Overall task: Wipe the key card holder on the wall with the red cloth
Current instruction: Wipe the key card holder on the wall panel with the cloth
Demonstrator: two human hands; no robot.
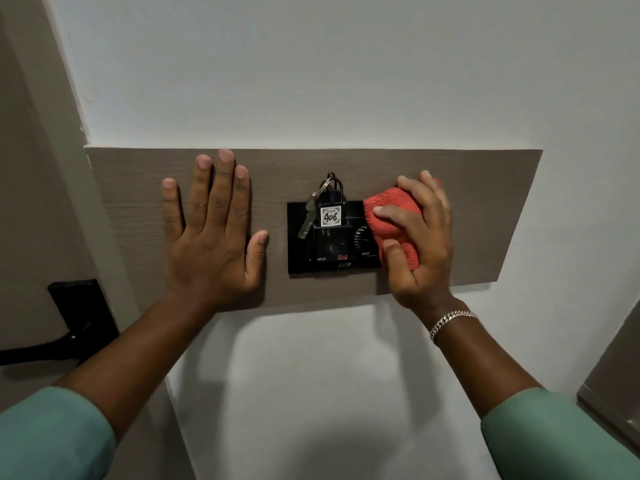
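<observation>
The black key card holder (pixel 329 249) is mounted on a brown wood-grain wall panel (pixel 138 188). A key fob tagged 406 (pixel 330 216) with a metal key (pixel 306 223) sits in its slot. My right hand (pixel 420 244) is shut on the bunched red cloth (pixel 389 216) and presses it against the holder's right side, hiding that edge and part of a round dial (pixel 360 237). My left hand (pixel 211 230) lies flat on the panel, fingers spread, just left of the holder and not touching it.
White wall surrounds the panel. A door with a black handle plate and lever (pixel 79 317) is at the lower left. A grey frame edge (pixel 613 372) shows at the lower right.
</observation>
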